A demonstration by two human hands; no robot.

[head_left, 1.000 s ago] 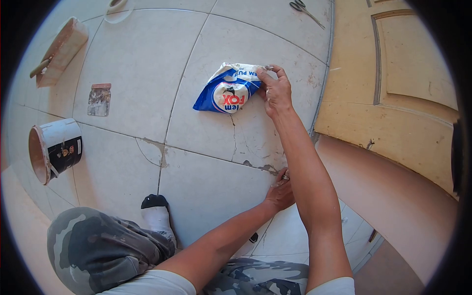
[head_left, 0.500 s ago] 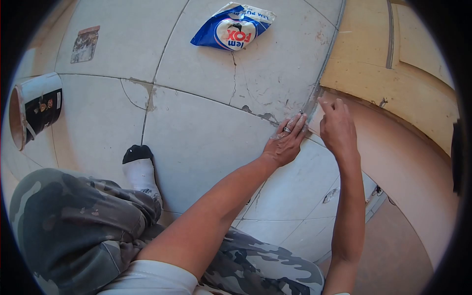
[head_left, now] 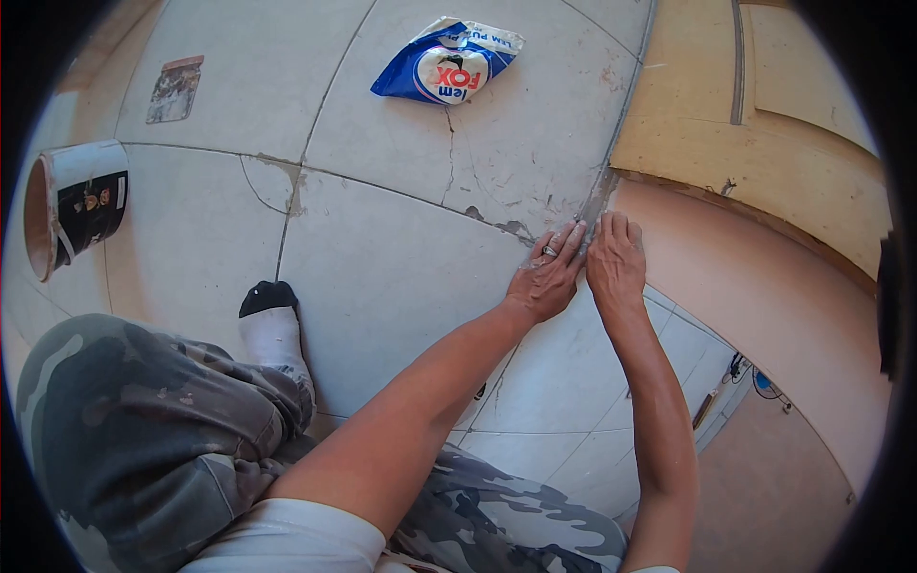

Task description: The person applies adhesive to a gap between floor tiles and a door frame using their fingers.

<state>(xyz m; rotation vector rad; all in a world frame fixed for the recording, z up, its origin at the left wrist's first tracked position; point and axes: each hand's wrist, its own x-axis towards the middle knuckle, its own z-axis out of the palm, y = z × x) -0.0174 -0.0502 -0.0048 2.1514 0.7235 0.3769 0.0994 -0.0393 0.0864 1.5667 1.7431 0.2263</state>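
My left hand point(head_left: 546, 274) lies on the pale floor tiles point(head_left: 411, 239), its fingers stretched toward the joint along the wall base. Whitish residue coats the fingertips, and one finger wears a ring. Close beside it, my right hand point(head_left: 617, 258) presses down at the edge between floor and wall. Its fingers are bent and held together; whatever they grip, if anything, is hidden. Grey patches point(head_left: 516, 228) mark the tile joint near the left fingertips. Farther up the floor rests a blue and white glue bag point(head_left: 449, 69) printed "lem FOX".
A tipped white and black bucket point(head_left: 91, 202) lies at the left. Behind it is a flat, stained scraper-like piece point(head_left: 176, 91). A yellow wooden door point(head_left: 683, 115) stands beyond the pinkish wall point(head_left: 755, 277). My socked foot point(head_left: 270, 320) is on the tiles.
My right hand has come down and left from above the wall edge, and is now beside my left fingertips. My left hand stays nearly in place. The view has shifted slightly.
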